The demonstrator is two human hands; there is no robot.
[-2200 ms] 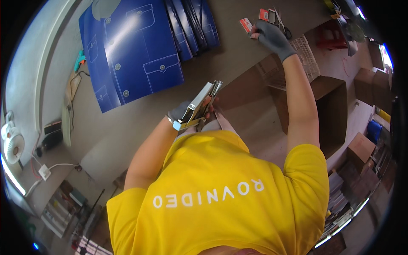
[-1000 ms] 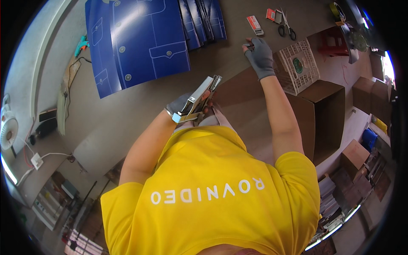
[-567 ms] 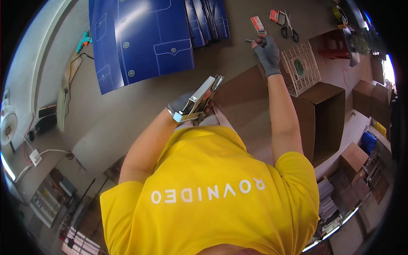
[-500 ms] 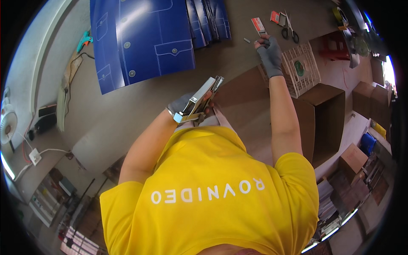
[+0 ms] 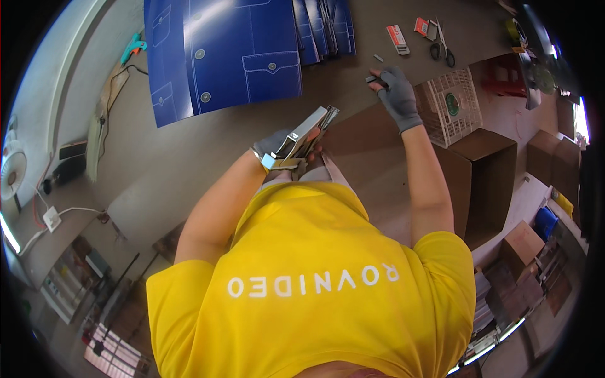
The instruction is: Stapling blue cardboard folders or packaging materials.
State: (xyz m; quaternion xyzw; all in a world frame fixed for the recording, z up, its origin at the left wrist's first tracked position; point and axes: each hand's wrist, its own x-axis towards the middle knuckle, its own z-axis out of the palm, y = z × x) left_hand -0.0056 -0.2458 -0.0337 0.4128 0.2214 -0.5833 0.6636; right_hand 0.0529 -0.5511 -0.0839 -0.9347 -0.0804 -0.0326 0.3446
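My left hand (image 5: 272, 142), in a grey fingerless glove, is closed around a metal stapler (image 5: 305, 134) with its arms spread apart, held low in front of my body. At the table's right side, my right hand (image 5: 398, 94), gloved alike, pinches a short grey strip of staples (image 5: 370, 79) between thumb and fingers. Another small staple strip (image 5: 378, 58) lies on the table just beyond it. Farther off are a red-and-white staple box (image 5: 397, 39), an opened red box (image 5: 422, 26) and black-handled scissors (image 5: 443, 49).
Blue printed card sheets (image 5: 249, 47) lie at the far left, with folded blue pieces (image 5: 321, 28) beside them. A teal glue gun (image 5: 133, 48) rests farther left. To the right stand a cream plastic crate (image 5: 463, 94) and an open cardboard box (image 5: 485, 183).
My right hand has drawn back toward me from beside the staple box and now shows a staple strip in its fingers. My left hand keeps its hold on the stapler.
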